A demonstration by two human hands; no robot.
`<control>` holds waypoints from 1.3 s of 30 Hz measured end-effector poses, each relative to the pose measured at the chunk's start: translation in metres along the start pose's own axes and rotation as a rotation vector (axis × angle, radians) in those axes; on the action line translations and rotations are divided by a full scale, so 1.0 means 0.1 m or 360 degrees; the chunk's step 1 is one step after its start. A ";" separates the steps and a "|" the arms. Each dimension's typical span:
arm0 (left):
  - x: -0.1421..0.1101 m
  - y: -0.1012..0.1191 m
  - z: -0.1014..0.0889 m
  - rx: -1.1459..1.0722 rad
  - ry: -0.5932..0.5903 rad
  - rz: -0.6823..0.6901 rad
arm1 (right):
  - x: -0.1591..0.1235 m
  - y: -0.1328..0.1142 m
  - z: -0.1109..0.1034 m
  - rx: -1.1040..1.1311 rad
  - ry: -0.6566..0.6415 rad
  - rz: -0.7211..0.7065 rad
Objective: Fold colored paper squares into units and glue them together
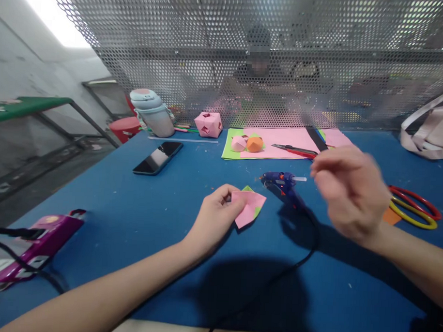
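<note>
My left hand (220,212) pinches a folded piece of pink and green paper (246,210) between thumb and fingers, just above the blue table. My right hand (353,192) is raised on the right, a little blurred. Its fingers are curled in, and I cannot make out whether anything is between them. Between my hands lies a dark blue hot glue gun (283,182), with a clear glue stick out of its back and its nozzle facing left toward the paper. Its black cord runs down across the table (132,221).
A phone (158,158), a bottle (152,112) and a pink paper ball (208,124) stand left of paper sheets (258,153), which bear a utility knife (294,150) and orange (254,144) and pink folded pieces. Scissors (414,206) lie right; a purple power strip (37,246) left. Perforated metal (174,53) rises behind.
</note>
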State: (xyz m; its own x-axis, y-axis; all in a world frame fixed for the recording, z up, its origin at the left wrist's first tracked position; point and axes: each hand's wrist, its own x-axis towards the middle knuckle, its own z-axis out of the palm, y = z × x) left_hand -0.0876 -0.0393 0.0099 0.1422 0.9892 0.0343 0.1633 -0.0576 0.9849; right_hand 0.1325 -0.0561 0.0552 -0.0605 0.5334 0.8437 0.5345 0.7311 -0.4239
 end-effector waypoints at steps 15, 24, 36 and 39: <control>0.16 -0.17 -0.07 -0.0122 0.0059 -0.0066 | -0.09 0.54 0.20 -0.0207 -0.1341 0.0988; 0.18 -0.20 -0.09 0.0083 0.0117 0.0032 | -0.20 0.15 0.21 0.0183 -0.0934 0.0800; 0.13 -0.07 -0.06 0.0321 0.0106 0.0136 | -0.27 0.09 0.20 -0.0276 -0.1111 0.0374; 0.13 -0.07 -0.06 0.0326 0.0099 0.0128 | -0.26 0.08 0.19 -0.0312 -0.1138 0.0381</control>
State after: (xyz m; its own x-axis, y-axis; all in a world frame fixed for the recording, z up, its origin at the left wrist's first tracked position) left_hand -0.0928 -0.0248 0.0044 0.1032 0.9864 0.1282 0.3495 -0.1566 0.9237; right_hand 0.1218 -0.0563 0.0231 -0.4178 0.8608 0.2907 0.7369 0.5082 -0.4458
